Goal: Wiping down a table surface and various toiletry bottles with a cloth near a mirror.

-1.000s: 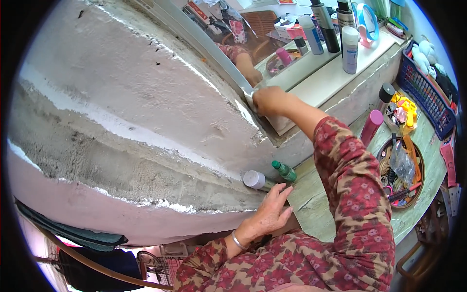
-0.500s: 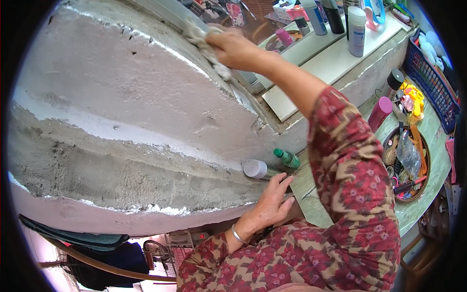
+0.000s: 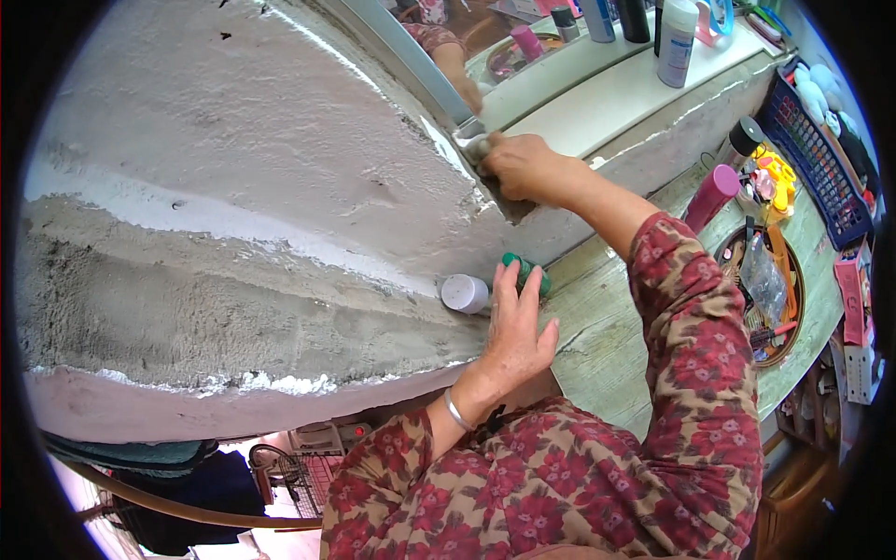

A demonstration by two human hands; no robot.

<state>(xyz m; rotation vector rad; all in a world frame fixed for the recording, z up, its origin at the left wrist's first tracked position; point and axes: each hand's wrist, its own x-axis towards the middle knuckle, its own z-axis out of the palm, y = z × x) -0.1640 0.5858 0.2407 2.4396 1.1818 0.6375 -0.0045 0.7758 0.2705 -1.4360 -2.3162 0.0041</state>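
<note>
Cloth [image 3: 477, 149] tucked into the corner at the foot of the mirror [image 3: 495, 45]

The step in hand looks to be wiping where the wall [image 3: 308, 140], the mirror's silver-grey frame [image 3: 415, 65] and the white ledge [image 3: 583, 121] come together. The wall is the largest thing to mind: its edge beside the cloth is rough and chipped, so a light touch on that side seems wise, lest loose grit be dragged over the mirror. Along the frame, strokes in line with its length should serve better than scrubbing across. In the corner itself, a folded edge backed by one finger would probably reach deeper than a loose wad.

The left hand [image 3: 511, 341] has its fingers slightly spread and its thumb apart, in front of the green bottle [image 3: 539, 280] and near a lilac-topped container [image 3: 462, 293]; whether it touches the bottle cannot be told. It would be prudent to put no weight there, since the bottle could tip.

The right hand [image 3: 530, 170] pinches the cloth, fingers curled toward the corner. The cloth is at the ledge's left end, just beside the frame's lower end. It looks whitish grey, crumpled and soft; only a small bunch shows past the fingers, and whether it is damp cannot be told.
</note>
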